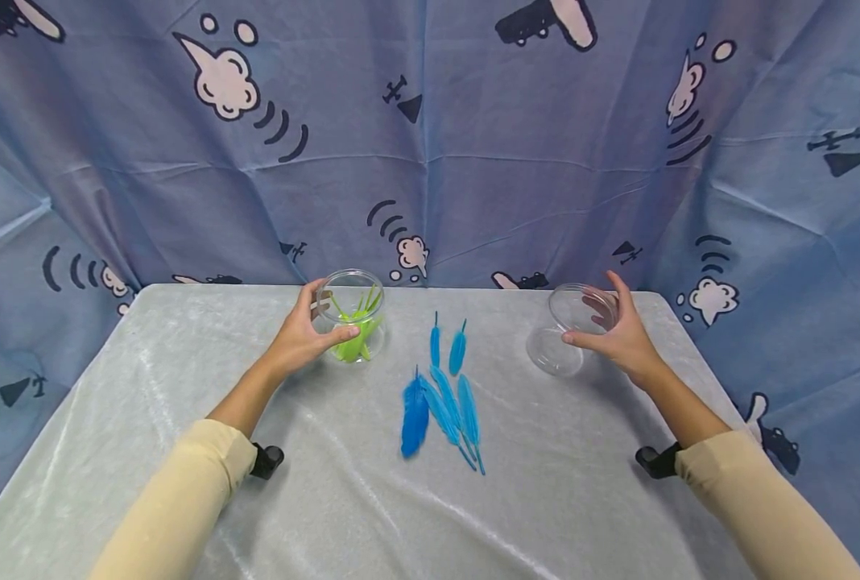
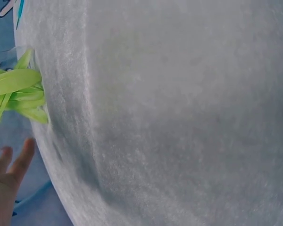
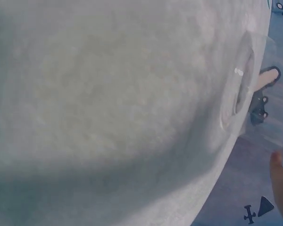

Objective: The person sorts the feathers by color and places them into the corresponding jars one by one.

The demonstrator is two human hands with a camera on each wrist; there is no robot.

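My left hand [image 1: 312, 326] is around the upper part of a clear round jar [image 1: 372, 342] on the table, thumb in front and fingers behind. Inside that jar lean several lime-green feathers [image 1: 353, 342], also seen in the left wrist view [image 2: 19, 87]. At the right, my right hand [image 1: 622, 334] holds a second clear jar [image 1: 555, 354] near its rim. Its fingers show through the wall, and no feathers are visible in it. Between the jars lie several blue feathers [image 1: 448, 411], one of them darker and broader [image 1: 415, 415].
A pale grey cloth covers the table [image 1: 314, 499]. Behind its far edge hangs a blue printed curtain [image 1: 430, 185]. A black strap with a small dark device [image 1: 266, 461] sits on each wrist.
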